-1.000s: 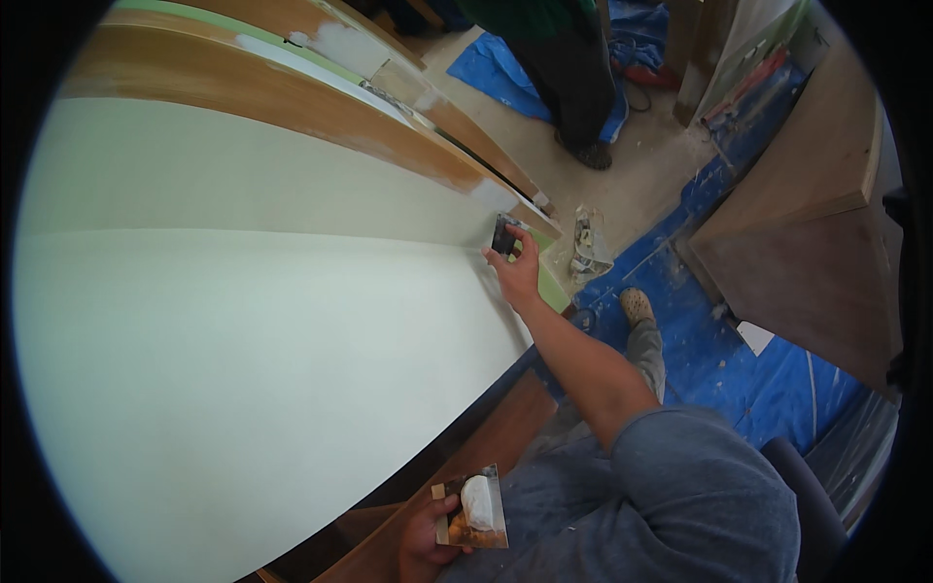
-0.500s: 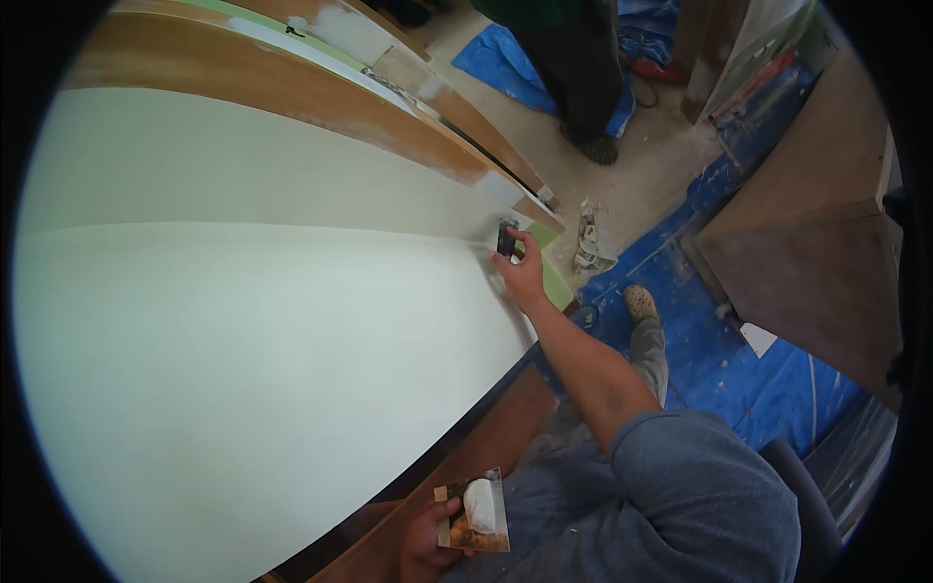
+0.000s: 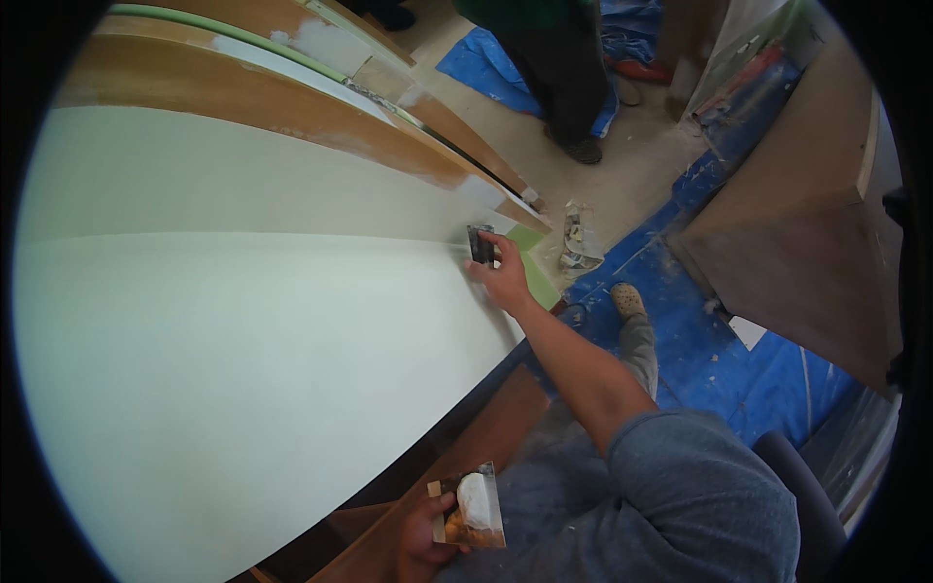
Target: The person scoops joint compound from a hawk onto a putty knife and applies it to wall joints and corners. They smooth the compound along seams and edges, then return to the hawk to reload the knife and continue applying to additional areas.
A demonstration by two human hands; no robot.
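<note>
My right hand (image 3: 505,277) reaches out and presses a dark putty knife (image 3: 480,243) against the low end of a big white-coated panel (image 3: 243,340), right at the seam line that runs across it. A strip of green tape (image 3: 533,272) lies just beside that hand. Down near my body, my left hand (image 3: 418,534) grips a small board (image 3: 471,505) that carries a lump of white filler. Brown wooden panels with white filler patches (image 3: 321,44) lie beyond the white surface.
Blue plastic sheeting (image 3: 719,350) covers the floor on the right, with my shoe (image 3: 627,299) on it. Another person's dark legs (image 3: 554,78) stand at the top. A brown wooden cabinet (image 3: 807,223) stands at the right, and a crumpled bag (image 3: 580,238) lies on the floor.
My right hand with the putty knife has slid a little along the seam, toward the left. The left hand with the filler board has stayed where it was.
</note>
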